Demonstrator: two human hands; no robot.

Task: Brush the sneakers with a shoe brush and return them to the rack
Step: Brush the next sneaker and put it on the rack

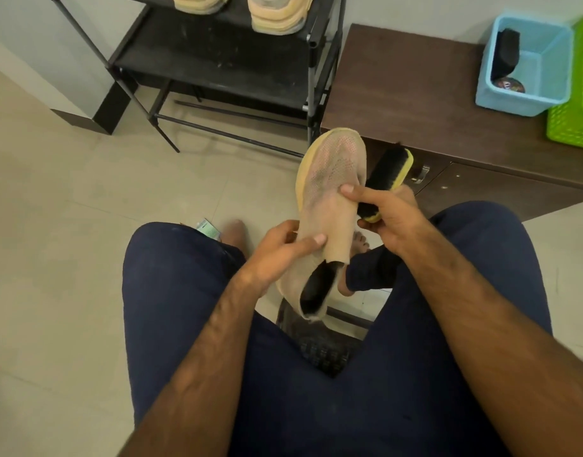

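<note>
I hold a beige mesh sneaker [329, 192] with a yellow sole in front of me, toe pointing away. My left hand [276, 249] grips its side near the collar, thumb across the upper. My right hand [385, 216] holds a yellow shoe brush [387, 173] with black bristles beside the sneaker's right side, and its thumb touches the upper. Two more beige sneakers [276, 14] stand on the black shoe rack [217, 61] at the top of the view.
A dark brown cabinet [415, 94] stands right of the rack, carrying a blue basket [527, 94] with dark items and a green basket [573, 127]. My legs in dark blue trousers [184, 308] fill the foreground. A black stool [323, 351] shows between them, over beige floor tiles.
</note>
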